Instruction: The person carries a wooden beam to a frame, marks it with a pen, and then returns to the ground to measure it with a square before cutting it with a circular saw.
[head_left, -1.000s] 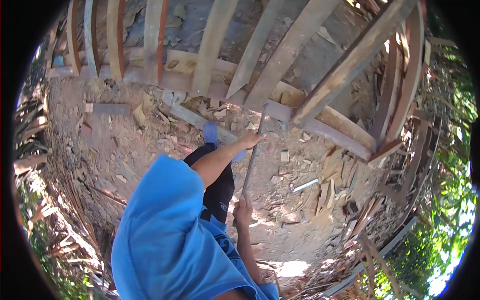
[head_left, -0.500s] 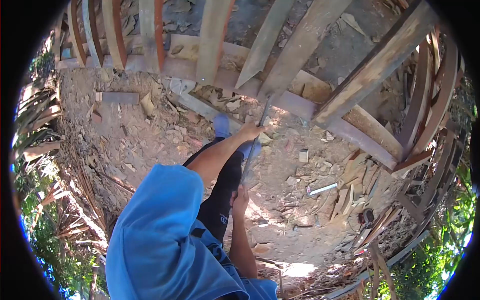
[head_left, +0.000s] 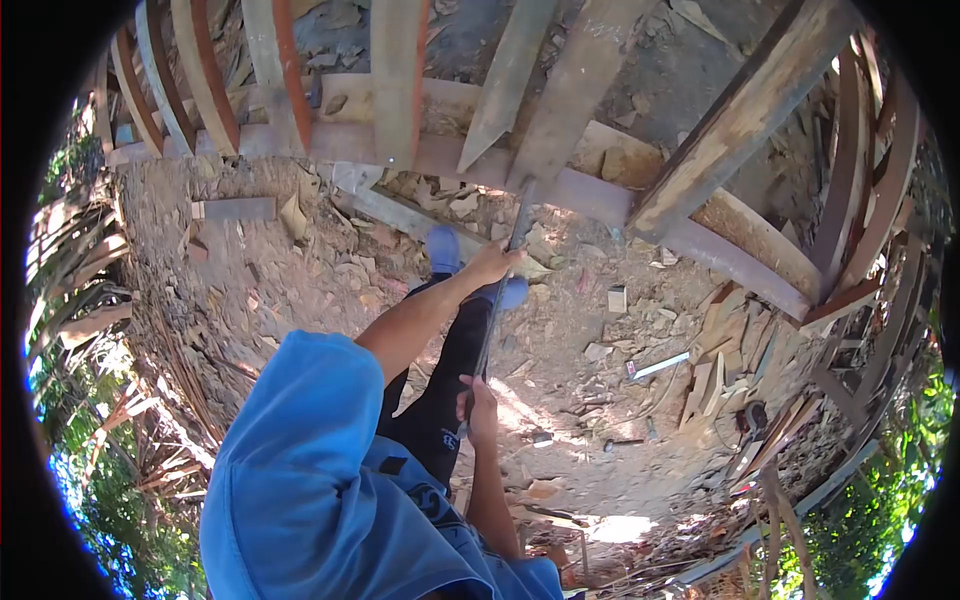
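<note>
A long, thin dark bar [head_left: 490,335] slants down in front of my legs. My left hand [head_left: 493,263] is closed round its upper part, above the blue shoes. Lower down, near my knee, my right hand [head_left: 480,402] grips the same bar, and a short end shows below the fingers. The bar's wider top end meets the foot of a broad upright board [head_left: 570,95], by the curved wooden beam [head_left: 590,203]; whether they touch is hard to tell.
More upright boards [head_left: 400,80] stand along the beam. A thick slanted post [head_left: 745,125] is at the upper right. On the littered ground lie a wood block [head_left: 238,208], a white strip [head_left: 660,365], wood offcuts [head_left: 705,388] and a dark round object [head_left: 752,418].
The view has shifted a little. The bar's lower end now shows farther below my right hand, and the bar's top end looks wider. Both hands still hold it.
</note>
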